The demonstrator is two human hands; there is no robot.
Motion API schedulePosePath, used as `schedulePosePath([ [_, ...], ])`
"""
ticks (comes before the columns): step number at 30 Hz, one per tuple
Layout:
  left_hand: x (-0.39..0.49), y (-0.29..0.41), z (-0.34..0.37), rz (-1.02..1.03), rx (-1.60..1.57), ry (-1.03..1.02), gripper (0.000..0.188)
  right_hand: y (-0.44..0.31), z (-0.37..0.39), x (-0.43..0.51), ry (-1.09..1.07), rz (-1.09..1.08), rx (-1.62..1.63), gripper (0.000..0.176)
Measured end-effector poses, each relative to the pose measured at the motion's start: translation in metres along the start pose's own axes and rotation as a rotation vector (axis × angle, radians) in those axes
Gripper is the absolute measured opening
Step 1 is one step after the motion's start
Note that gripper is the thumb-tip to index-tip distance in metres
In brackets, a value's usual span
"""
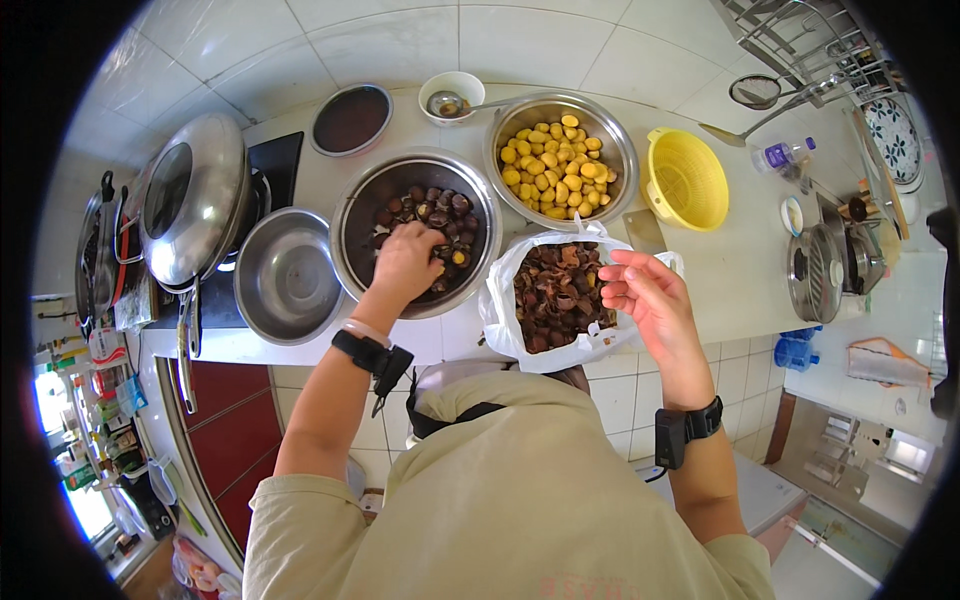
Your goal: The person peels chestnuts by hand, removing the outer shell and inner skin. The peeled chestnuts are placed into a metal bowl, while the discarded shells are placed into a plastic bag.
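My left hand [409, 262] reaches into a deep steel bowl [349, 259] and touches the dark brown chestnuts [442, 210] there; its fingertips are partly hidden, so a grip cannot be told. A few of these show yellow flesh. My right hand [649, 289] is raised over the right edge of a white plastic bag [502, 330], fingers slightly bent, nothing seen between them. Brown chestnut shells [562, 296] fill the open bag. Behind it, peeled yellow chestnuts [551, 169] lie in a wide steel bowl [626, 161].
A bare steel bowl [287, 274] and a lidded wok [199, 202] stand at left. Behind are a bowl of dark liquid [352, 120] and a white bowl [431, 84] with a ladle. A yellow colander [697, 180] and a cleaver blade [645, 231] lie right, beyond them a steel pot lid [814, 274].
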State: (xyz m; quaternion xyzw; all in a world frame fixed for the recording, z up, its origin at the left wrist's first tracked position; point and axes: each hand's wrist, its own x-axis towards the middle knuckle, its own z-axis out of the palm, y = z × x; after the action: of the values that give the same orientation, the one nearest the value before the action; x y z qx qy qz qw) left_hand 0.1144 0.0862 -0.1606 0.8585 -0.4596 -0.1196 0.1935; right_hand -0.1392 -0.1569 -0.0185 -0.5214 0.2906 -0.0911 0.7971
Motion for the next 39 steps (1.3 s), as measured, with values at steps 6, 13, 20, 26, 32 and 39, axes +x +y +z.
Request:
schedulePosePath([
  [6, 0.017, 0.029, 0.02, -0.017, 0.19, -0.126, 0.035, -0.006, -0.006, -0.005, 0.006, -0.038, -0.016, 0.029],
  [13, 0.003, 0.09, -0.048, 0.05, -0.476, 0.107, 0.037, -0.003, 0.005, -0.011, -0.01, 0.0, -0.12, 0.033],
  [20, -0.009, 0.186, -0.108, 0.29, -0.708, 0.124, 0.04, -0.012, 0.041, -0.019, -0.236, -0.248, -0.099, 0.035],
  [26, -0.01, 0.188, -0.121, 0.289, -0.886, -0.026, 0.021, -0.028, 0.039, -0.039, -0.207, -0.381, -0.231, 0.031],
  [32, -0.013, 0.194, -0.119, 0.262, -0.927, -0.074, 0.017, -0.033, 0.043, -0.046, -0.175, -0.486, -0.377, 0.034],
  [39, -0.012, 0.199, -0.114, 0.484, -0.736, 0.154, 0.016, -0.039, 0.047, -0.053, -0.093, -0.607, -0.564, 0.029],
])
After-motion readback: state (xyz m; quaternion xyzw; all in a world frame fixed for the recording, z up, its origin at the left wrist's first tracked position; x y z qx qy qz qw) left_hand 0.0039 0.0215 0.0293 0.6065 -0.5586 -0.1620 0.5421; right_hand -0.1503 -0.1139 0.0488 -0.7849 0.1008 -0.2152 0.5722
